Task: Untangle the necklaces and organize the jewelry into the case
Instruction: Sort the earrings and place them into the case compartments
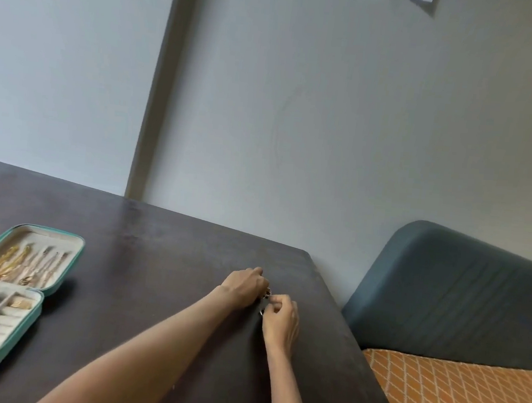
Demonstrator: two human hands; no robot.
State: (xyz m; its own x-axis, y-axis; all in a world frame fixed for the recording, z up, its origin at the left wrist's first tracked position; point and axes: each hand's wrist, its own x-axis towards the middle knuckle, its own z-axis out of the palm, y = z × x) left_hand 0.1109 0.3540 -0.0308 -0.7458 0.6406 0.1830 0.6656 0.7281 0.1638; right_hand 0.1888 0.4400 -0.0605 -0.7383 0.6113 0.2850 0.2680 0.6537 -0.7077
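Both hands, left and right, curled tight, pinching small rings near table's right edge, far from case — could easily slip, roll off.

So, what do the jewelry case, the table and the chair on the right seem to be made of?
The jewelry case looks like teal faux leather outside, from its smooth, slightly shiny edge, with a pale velvety lining; that is a guess. The table seems dark wood or laminate, with a dull sheen. The chair has a blue-grey ribbed backrest, probably fabric or vinyl, and an orange woven-looking seat with a diamond pattern.
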